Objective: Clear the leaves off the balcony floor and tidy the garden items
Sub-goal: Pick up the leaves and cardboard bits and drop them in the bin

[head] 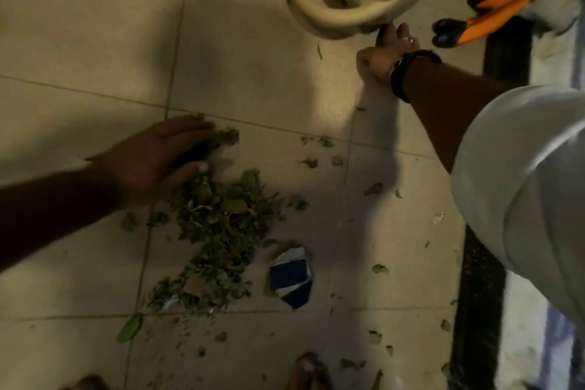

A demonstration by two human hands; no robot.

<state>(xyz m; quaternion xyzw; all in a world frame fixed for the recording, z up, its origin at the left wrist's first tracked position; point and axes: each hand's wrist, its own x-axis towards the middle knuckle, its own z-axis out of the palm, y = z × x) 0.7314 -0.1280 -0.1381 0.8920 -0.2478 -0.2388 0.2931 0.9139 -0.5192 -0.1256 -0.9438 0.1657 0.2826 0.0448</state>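
A heap of green leaves (218, 231) lies on the beige tiled floor (79, 41) in the middle of the view. My left hand (158, 155) lies flat with straight fingers at the heap's upper left edge, touching the leaves. Loose leaves (373, 188) are scattered to the right and toward the bottom. My right hand (386, 52) reaches up right, wearing a ring and a black wrist band; its fingers touch the lower rim of a cream plastic tub (319, 13). How those fingers lie is hidden by blur and by the rim.
A torn blue and white paper packet (291, 277) lies right of the heap. An orange and black tool (474, 17) rests at the top right beside a dark strip (506, 51) along the floor's right edge. Bare toes (308, 370) show at the bottom.
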